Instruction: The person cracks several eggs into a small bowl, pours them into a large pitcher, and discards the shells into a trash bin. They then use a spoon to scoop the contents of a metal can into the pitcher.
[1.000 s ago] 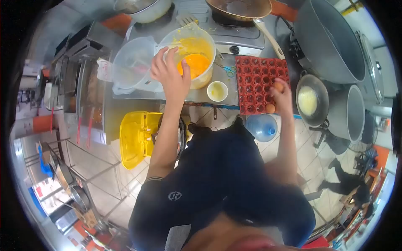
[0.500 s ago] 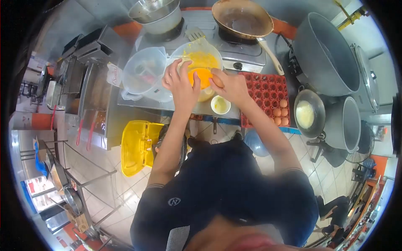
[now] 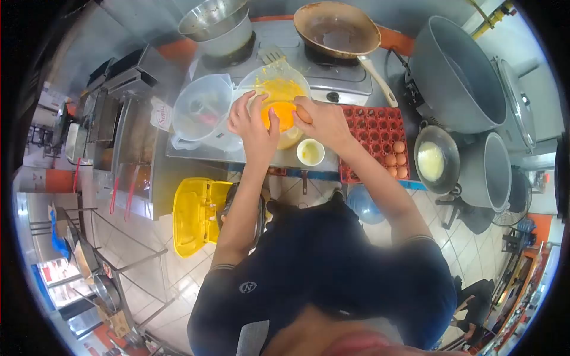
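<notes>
In the head view my right hand [image 3: 325,123] is closed around a brown egg [image 3: 304,114], beside a round, bright orange cup or bowl [image 3: 281,115]. Across from it, my left hand [image 3: 254,117] has its fingers spread, with the thumb near the orange rim; whether it touches cannot be told. Behind both hands stands a clear container [image 3: 279,77] with yellow smears on its wall. A small white cup [image 3: 310,152] with some pale yellowish liquid sits just below my right hand.
A red egg tray [image 3: 369,133] with several eggs lies to the right. Beyond it are a small pan [image 3: 436,160] with pale contents and large grey pots [image 3: 466,77]. A clear pitcher [image 3: 203,107] stands left; a frying pan [image 3: 335,29] rests on the stove.
My left thumb has moved in closer to the orange cup or bowl. The egg stays in my right hand, and the view has shifted slightly.
</notes>
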`<state>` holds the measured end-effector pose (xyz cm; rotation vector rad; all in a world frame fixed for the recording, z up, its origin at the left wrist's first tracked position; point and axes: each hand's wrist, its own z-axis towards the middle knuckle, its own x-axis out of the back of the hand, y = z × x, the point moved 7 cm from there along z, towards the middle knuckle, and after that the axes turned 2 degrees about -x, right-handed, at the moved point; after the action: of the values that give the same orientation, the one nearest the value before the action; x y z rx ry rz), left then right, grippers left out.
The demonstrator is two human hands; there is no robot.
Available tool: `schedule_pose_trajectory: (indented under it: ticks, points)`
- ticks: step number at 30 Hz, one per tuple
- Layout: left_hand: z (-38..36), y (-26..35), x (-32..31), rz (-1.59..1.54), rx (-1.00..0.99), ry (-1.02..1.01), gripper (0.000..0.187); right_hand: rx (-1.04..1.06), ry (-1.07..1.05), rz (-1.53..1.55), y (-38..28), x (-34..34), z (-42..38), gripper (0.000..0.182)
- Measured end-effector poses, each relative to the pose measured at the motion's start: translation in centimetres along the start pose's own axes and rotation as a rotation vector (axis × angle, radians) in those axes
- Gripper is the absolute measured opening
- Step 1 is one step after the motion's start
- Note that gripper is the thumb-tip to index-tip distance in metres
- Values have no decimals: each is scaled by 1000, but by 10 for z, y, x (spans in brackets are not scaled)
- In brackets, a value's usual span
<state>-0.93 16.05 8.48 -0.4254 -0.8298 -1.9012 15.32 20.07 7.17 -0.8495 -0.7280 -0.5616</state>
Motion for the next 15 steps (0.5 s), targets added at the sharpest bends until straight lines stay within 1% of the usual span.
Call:
schedule_pose_trajectory:
  ticks: [1, 3, 5, 6, 7, 9, 10, 11, 12, 13, 14, 15]
  points:
    - [-9, 1, 1, 1, -1, -10, 36, -16, -36, 6, 1, -2, -4, 30]
    - [-23, 8, 7, -277, -108, 48, 35, 13, -29, 58, 2, 5, -8, 31]
    - [-39, 29, -2, -592, 12, -184, 33, -136, 17, 566, 13, 15, -14, 34]
    - [-43, 43, -7, -611, 148, -349, 33, -166, 57, 653, 25, 12, -22, 35]
    - [-47, 54, -14, -629, 283, -508, 33, -154, 49, 657, 39, 6, -34, 35]
    - [-63, 57, -35, -634, 301, -507, 33, -423, -287, 769, 72, -30, -66, 27]
    - [-74, 53, -49, -646, 316, -524, 34, -416, -289, 765, 71, -29, -73, 27]
    - [-83, 47, -61, -649, 317, -517, 34, -577, -439, 846, 75, -40, -88, 33]
    - [-92, 44, -74, -664, 267, -518, 34, -741, -590, 920, 78, -49, -104, 40]
    - [-99, 41, -84, -676, 218, -519, 34, -736, -594, 915, 83, -51, -109, 40]
    - [-107, 34, -92, -675, 219, -515, 34, -791, -635, 1065, 86, -60, -117, 41]
    - [-111, 31, -98, -709, 228, -568, 36, -843, -670, 1219, 84, -64, -121, 43]
